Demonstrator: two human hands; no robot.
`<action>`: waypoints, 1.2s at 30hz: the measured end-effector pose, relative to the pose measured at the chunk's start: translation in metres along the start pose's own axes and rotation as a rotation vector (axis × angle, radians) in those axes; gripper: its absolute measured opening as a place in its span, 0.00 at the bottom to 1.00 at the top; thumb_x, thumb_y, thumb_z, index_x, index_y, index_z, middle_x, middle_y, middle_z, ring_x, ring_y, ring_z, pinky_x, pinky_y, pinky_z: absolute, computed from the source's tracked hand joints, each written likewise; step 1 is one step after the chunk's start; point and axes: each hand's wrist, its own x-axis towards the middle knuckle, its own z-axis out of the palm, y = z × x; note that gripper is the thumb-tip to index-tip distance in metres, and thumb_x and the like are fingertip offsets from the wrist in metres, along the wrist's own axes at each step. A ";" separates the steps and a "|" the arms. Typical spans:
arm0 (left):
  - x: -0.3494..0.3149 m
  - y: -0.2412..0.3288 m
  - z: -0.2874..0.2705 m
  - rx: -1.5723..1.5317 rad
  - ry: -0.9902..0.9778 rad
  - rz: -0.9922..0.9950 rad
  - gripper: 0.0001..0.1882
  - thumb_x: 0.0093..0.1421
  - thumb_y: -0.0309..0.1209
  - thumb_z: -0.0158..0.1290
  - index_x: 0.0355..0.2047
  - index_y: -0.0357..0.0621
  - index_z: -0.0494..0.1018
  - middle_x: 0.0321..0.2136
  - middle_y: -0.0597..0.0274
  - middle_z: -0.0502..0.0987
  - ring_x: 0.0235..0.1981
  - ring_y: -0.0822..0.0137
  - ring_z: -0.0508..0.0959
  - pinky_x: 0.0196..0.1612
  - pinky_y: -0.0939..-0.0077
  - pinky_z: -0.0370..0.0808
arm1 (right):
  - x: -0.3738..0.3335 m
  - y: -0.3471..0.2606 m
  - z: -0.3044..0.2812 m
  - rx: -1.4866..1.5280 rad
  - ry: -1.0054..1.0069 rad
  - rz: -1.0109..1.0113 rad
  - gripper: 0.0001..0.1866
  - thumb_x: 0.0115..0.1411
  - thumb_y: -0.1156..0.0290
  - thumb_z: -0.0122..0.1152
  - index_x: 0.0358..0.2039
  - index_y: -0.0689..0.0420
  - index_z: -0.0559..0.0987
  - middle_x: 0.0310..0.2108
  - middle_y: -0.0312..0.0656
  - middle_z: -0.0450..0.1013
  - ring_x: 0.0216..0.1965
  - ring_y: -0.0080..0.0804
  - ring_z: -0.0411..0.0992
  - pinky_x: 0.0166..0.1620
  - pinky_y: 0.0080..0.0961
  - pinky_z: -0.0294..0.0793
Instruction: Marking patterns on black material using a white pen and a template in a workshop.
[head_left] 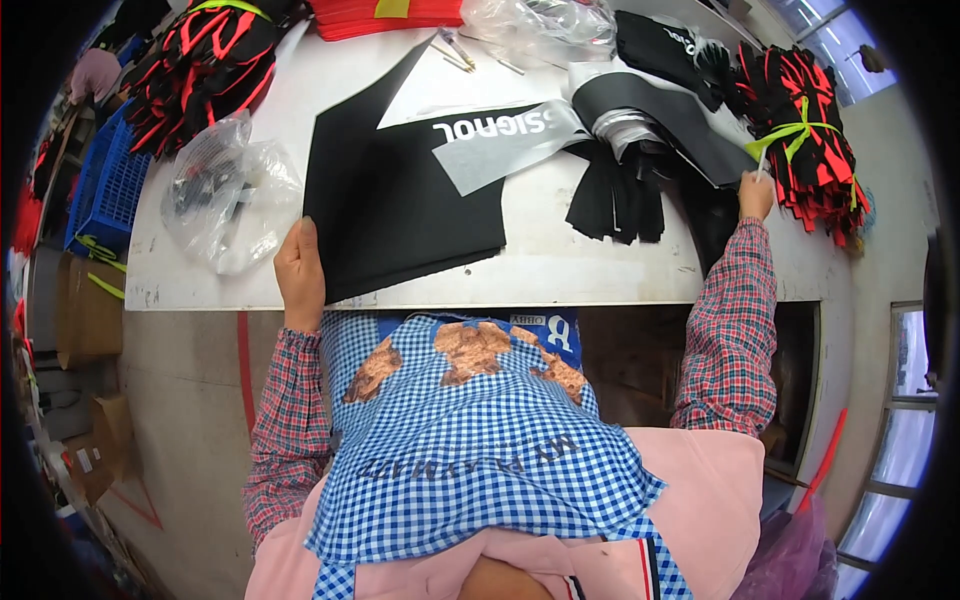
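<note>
My left hand (300, 265) is closed on the lower left edge of a stack of black fabric panels (400, 220), thumb on top. A translucent strip (510, 145) lies across the panels' right side, over white lettering. My right hand (756, 195) is closed at the far right, beside the end of a dark folded band (660, 120). A thin white piece (761, 163) sticks up from its fingers; what it is I cannot make out. Black fabric strips (615, 200) hang fanned out under the band, between my hands.
Tied black-and-red bundles (205, 70) stand at the back left, with another bundle (810, 150) beside my right hand. A clear plastic bag (235, 190) lies left of the panels. Red sheets (380, 15) and plastic wrapping (540, 28) sit at the back. The white table (450, 290) ends before my apron.
</note>
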 end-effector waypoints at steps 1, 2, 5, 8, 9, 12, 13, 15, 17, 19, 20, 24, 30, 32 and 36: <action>0.000 -0.003 -0.001 -0.002 -0.003 0.002 0.27 0.75 0.50 0.45 0.32 0.35 0.72 0.22 0.74 0.61 0.25 0.80 0.58 0.27 0.78 0.58 | -0.005 0.003 0.001 -0.002 0.002 0.003 0.22 0.61 0.56 0.59 0.41 0.65 0.80 0.39 0.57 0.80 0.42 0.62 0.78 0.47 0.52 0.75; -0.001 -0.004 -0.003 0.045 -0.037 0.000 0.26 0.75 0.49 0.46 0.37 0.33 0.74 0.23 0.72 0.65 0.26 0.79 0.61 0.29 0.78 0.61 | -0.015 -0.001 0.000 -0.019 0.097 0.042 0.22 0.61 0.56 0.58 0.42 0.65 0.79 0.40 0.57 0.80 0.43 0.62 0.77 0.48 0.53 0.75; -0.007 -0.004 0.000 0.108 -0.069 0.011 0.26 0.75 0.47 0.47 0.46 0.31 0.78 0.27 0.67 0.74 0.30 0.77 0.69 0.34 0.79 0.68 | -0.056 -0.066 -0.001 0.100 0.317 -0.229 0.22 0.63 0.58 0.56 0.49 0.64 0.78 0.49 0.58 0.76 0.52 0.57 0.74 0.55 0.47 0.72; -0.014 0.002 0.002 0.114 -0.067 0.034 0.25 0.75 0.46 0.48 0.52 0.33 0.78 0.35 0.59 0.82 0.37 0.72 0.77 0.42 0.77 0.73 | -0.133 -0.184 -0.021 0.306 0.054 -0.587 0.17 0.64 0.62 0.56 0.49 0.58 0.80 0.49 0.52 0.76 0.51 0.52 0.74 0.55 0.42 0.73; -0.013 0.004 0.005 0.103 -0.087 0.050 0.25 0.75 0.46 0.48 0.54 0.34 0.78 0.41 0.55 0.84 0.41 0.68 0.80 0.46 0.76 0.75 | -0.165 -0.213 -0.025 0.394 -0.031 -0.667 0.16 0.63 0.64 0.58 0.49 0.56 0.80 0.47 0.50 0.76 0.50 0.51 0.75 0.53 0.42 0.75; -0.012 -0.002 0.011 0.066 -0.124 0.113 0.24 0.75 0.45 0.48 0.54 0.35 0.78 0.45 0.53 0.84 0.46 0.65 0.81 0.50 0.74 0.76 | -0.234 -0.267 -0.012 0.313 -0.436 -0.996 0.25 0.59 0.63 0.69 0.56 0.52 0.75 0.48 0.44 0.74 0.46 0.44 0.77 0.45 0.37 0.79; -0.013 -0.002 0.011 0.071 -0.119 0.115 0.24 0.75 0.45 0.48 0.54 0.35 0.78 0.45 0.53 0.84 0.46 0.65 0.81 0.50 0.74 0.76 | -0.252 -0.284 -0.006 0.276 -0.456 -1.089 0.28 0.58 0.60 0.70 0.57 0.52 0.74 0.48 0.43 0.73 0.46 0.43 0.77 0.45 0.37 0.79; -0.015 0.002 0.012 0.076 -0.141 0.119 0.23 0.75 0.45 0.48 0.55 0.37 0.77 0.46 0.53 0.83 0.46 0.64 0.81 0.50 0.73 0.76 | -0.275 -0.308 0.008 0.293 -0.530 -1.197 0.30 0.57 0.60 0.70 0.57 0.53 0.71 0.46 0.43 0.71 0.46 0.44 0.76 0.44 0.39 0.78; -0.016 0.004 0.012 0.081 -0.144 0.131 0.23 0.75 0.45 0.48 0.55 0.38 0.78 0.47 0.54 0.83 0.46 0.63 0.81 0.50 0.73 0.76 | -0.287 -0.328 0.019 0.297 -0.524 -1.218 0.24 0.55 0.65 0.68 0.50 0.56 0.72 0.45 0.44 0.71 0.47 0.45 0.76 0.45 0.41 0.79; -0.018 0.006 0.011 0.095 -0.161 0.138 0.20 0.74 0.42 0.48 0.55 0.41 0.78 0.49 0.53 0.82 0.49 0.61 0.81 0.52 0.72 0.76 | -0.289 -0.341 0.028 0.308 -0.530 -1.203 0.18 0.55 0.67 0.67 0.45 0.58 0.74 0.44 0.46 0.73 0.47 0.47 0.77 0.46 0.43 0.79; -0.018 0.008 0.013 0.094 -0.163 0.140 0.20 0.74 0.42 0.48 0.55 0.41 0.78 0.49 0.53 0.82 0.49 0.61 0.81 0.52 0.72 0.76 | -0.285 -0.344 0.038 0.228 -0.494 -1.150 0.15 0.55 0.69 0.66 0.42 0.58 0.76 0.43 0.46 0.74 0.45 0.47 0.77 0.45 0.43 0.79; -0.020 0.010 0.014 0.137 -0.182 0.260 0.17 0.72 0.37 0.52 0.55 0.43 0.79 0.51 0.53 0.81 0.52 0.56 0.81 0.55 0.68 0.76 | -0.250 -0.342 0.046 0.272 -0.361 -0.915 0.08 0.57 0.69 0.64 0.37 0.56 0.79 0.41 0.46 0.75 0.42 0.49 0.78 0.43 0.45 0.79; -0.024 -0.003 0.022 0.399 -0.291 0.425 0.17 0.66 0.35 0.58 0.54 0.47 0.79 0.53 0.54 0.79 0.57 0.53 0.77 0.60 0.61 0.73 | -0.173 -0.292 0.034 0.465 -0.048 -0.497 0.10 0.63 0.65 0.60 0.41 0.55 0.81 0.41 0.46 0.77 0.43 0.50 0.77 0.45 0.43 0.77; -0.027 -0.008 0.024 0.490 -0.324 0.482 0.18 0.64 0.36 0.59 0.54 0.47 0.79 0.54 0.55 0.78 0.58 0.53 0.76 0.62 0.57 0.71 | -0.186 -0.285 0.022 0.482 -0.106 -0.461 0.10 0.63 0.65 0.59 0.41 0.56 0.81 0.40 0.47 0.78 0.43 0.51 0.77 0.45 0.43 0.76; -0.032 -0.016 0.028 0.614 -0.364 0.479 0.23 0.62 0.42 0.61 0.56 0.49 0.78 0.60 0.54 0.73 0.64 0.50 0.70 0.66 0.44 0.62 | -0.232 -0.270 0.027 0.570 -0.298 -0.667 0.13 0.63 0.62 0.63 0.39 0.59 0.82 0.37 0.52 0.79 0.40 0.53 0.77 0.43 0.45 0.76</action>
